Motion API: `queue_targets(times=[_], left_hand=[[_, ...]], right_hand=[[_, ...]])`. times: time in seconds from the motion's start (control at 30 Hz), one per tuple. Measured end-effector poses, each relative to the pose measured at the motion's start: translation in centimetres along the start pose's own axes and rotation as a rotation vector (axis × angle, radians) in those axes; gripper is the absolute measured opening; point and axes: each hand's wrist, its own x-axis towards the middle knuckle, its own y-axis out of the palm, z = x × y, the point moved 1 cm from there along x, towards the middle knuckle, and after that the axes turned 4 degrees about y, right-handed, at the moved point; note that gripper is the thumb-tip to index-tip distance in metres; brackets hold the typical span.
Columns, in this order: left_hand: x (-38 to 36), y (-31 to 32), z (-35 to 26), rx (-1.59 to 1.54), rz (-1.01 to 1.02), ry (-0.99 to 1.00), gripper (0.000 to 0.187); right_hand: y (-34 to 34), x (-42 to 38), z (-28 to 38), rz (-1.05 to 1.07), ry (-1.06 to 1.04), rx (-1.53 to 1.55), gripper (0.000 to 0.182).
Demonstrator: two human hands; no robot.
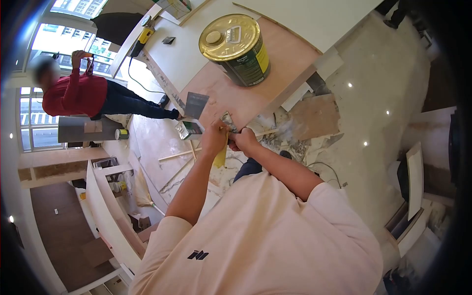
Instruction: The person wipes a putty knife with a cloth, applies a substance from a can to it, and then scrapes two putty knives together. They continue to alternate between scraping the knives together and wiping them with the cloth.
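Both my hands are close together in front of my body, at the near edge of the worktop. My left hand (214, 140) is closed, with a yellow strip (221, 156) hanging down from it. My right hand (246, 141) is wrapped round the handle of a scraper, whose smeared metal blade (226, 119) points up over the wood-coloured board (280, 73). A dark flat plate (196, 104) lies at the board's left corner. Farther back on the board stands a large can (248, 71) with a gold lid. The fingers' inner sides are mostly hidden.
A yellow-and-black power tool (142, 40) with a cord lies at the worktop's far left. A person in a red top (81, 93) stands at the left, holding something up. Wood strips (181, 155), debris and a brown board (314, 117) cover the floor below.
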Motion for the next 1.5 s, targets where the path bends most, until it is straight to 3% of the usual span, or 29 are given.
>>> queue_targets(times=[0.17,0.2,0.3,0.33,0.43,0.6,0.73,0.83,0.93,1.07,1.23,1.37,1.5], left_hand=[[2.7,0.8,-0.9,0.028,-0.111,0.076,0.018],[2.1,0.3,-1.0,0.114,-0.054,0.03,0.018],[0.2,-0.4,1.4,-0.002,0.07,0.179,0.019],[0.4,-0.2,0.9,0.024,-0.038,0.281,0.022],[3.3,0.5,-1.1,-0.029,-0.055,0.262,0.02],[1.5,-0.6,0.5,-0.007,0.093,0.37,0.016],[4.3,0.9,-1.5,-0.015,0.051,0.314,0.013],[1.9,0.5,-0.6,0.059,-0.017,0.321,0.014],[-0.3,-0.6,1.4,-0.019,0.04,0.262,0.017],[1.7,-0.3,0.7,0.117,-0.078,0.143,0.017],[-1.4,0.4,2.1,-0.042,-0.091,0.124,0.016],[2.2,0.6,0.8,-0.008,-0.147,-0.076,0.02],[0.1,-0.2,0.6,-0.005,-0.193,-0.032,0.014]], right_hand=[[-0.2,0.6,-1.2,0.008,-0.02,0.018,0.019],[-0.2,0.0,-0.4,0.011,-0.014,0.014,0.019],[-0.2,-0.1,1.0,0.006,-0.022,-0.05,0.02],[-0.2,0.0,0.8,-0.001,-0.022,-0.044,0.021],[-0.1,0.2,0.2,0.018,-0.002,-0.017,0.022],[-0.3,-0.4,1.1,0.034,-0.029,-0.048,0.022],[-0.1,-0.1,0.3,-0.011,-0.045,0.056,0.017],[-0.1,-0.7,1.1,-0.047,-0.028,-0.008,0.018],[-0.2,-0.3,0.7,-0.016,0.0,-0.043,0.022],[0.0,-0.2,0.5,-0.035,-0.005,-0.024,0.025],[-0.1,0.5,0.8,-0.027,0.01,-0.065,0.021],[0.2,0.4,0.0,-0.021,0.02,-0.021,0.017],[0.2,-0.1,0.7,0.006,0.057,0.012,0.017]])
